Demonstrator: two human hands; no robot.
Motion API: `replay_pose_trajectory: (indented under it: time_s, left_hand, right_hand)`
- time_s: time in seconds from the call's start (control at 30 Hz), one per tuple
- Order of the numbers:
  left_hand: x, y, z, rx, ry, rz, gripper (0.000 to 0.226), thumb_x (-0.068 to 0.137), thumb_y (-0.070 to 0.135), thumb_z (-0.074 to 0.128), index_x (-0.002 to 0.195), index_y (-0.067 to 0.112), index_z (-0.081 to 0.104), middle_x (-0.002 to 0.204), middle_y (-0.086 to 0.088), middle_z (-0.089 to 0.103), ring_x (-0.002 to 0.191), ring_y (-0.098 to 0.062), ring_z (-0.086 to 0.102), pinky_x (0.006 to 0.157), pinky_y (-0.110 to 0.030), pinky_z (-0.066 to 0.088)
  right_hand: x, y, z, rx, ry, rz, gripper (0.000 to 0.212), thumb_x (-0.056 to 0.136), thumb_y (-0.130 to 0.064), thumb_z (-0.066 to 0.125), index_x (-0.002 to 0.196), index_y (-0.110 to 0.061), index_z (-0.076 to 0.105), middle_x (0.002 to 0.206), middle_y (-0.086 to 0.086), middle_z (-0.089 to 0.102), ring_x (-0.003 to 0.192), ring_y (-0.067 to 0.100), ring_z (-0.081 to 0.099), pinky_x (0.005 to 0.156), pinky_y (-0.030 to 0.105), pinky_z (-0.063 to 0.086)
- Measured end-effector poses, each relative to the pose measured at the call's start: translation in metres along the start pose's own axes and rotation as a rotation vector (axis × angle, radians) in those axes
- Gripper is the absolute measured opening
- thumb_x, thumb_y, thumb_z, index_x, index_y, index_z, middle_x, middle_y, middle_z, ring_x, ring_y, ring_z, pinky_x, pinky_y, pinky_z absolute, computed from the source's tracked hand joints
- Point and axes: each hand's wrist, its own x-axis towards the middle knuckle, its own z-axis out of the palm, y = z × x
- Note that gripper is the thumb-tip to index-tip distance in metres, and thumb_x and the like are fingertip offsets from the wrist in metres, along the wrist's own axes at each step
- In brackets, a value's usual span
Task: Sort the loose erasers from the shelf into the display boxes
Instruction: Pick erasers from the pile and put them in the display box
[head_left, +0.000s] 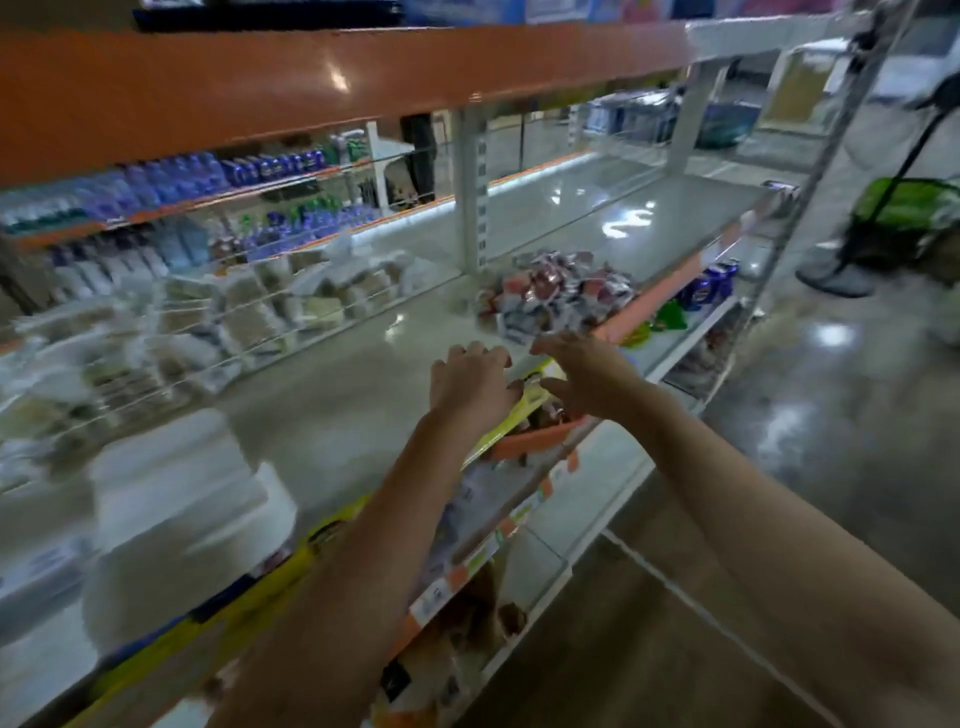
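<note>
A heap of loose wrapped erasers (556, 296) in red, white and blue packets lies on the grey shelf (332, 395) near its front edge. Just in front of the heap, a yellow and orange display box (524, 426) sits at the shelf's front lip. My left hand (470, 384) hovers over the box's left side with fingers spread forward. My right hand (582, 374) is over the box's right side, fingers stretched toward the heap. Neither hand holds anything that I can see. The picture is blurred by motion.
White stacked packs (176, 509) stand at the left of the shelf, and wire-fronted bins of pale goods (249, 312) line its back. An orange shelf beam (311, 88) runs overhead. A white upright post (470, 197) stands behind the heap. A green basket (909, 218) sits on the floor at right.
</note>
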Motion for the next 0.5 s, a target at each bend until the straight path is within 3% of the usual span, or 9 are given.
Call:
replay_pose_trajectory:
  time_s: [0.13,0.33,0.5]
  left_hand:
    - [0.056,0.030,0.019,0.016,-0.053,-0.010,0.046,0.090,0.045,0.051,0.130,0.022,0.049,0.134,-0.010,0.048,0.123,-0.030,0.043,0.095,-0.040,0.036]
    - [0.145,0.055,0.042,-0.028,0.030,-0.001,0.038,0.089,0.043,0.050,0.118,0.019,0.056,0.122,-0.009,0.055,0.113,-0.030,0.050,0.085,-0.037,0.041]
    - [0.219,0.055,0.055,0.060,0.067,-0.025,0.038,0.088,0.042,0.053,0.117,0.018,0.058,0.118,-0.008,0.059,0.113,-0.029,0.051,0.094,-0.044,0.043]
  right_hand:
    - [0.017,0.063,0.004,0.011,-0.026,0.080,0.046,0.089,-0.026,0.057,0.132,-0.014,0.046,0.132,0.010,0.048,0.120,0.028,0.046,0.095,0.043,0.042]
    - [0.064,0.141,0.009,0.018,-0.073,0.146,0.044,0.092,-0.027,0.052,0.133,-0.014,0.043,0.133,0.009,0.044,0.116,0.027,0.049,0.089,0.042,0.047]
    - [0.121,0.192,0.007,0.012,-0.093,0.127,0.045,0.095,-0.027,0.046,0.137,-0.012,0.039,0.138,0.009,0.041,0.125,0.029,0.045,0.099,0.042,0.043]
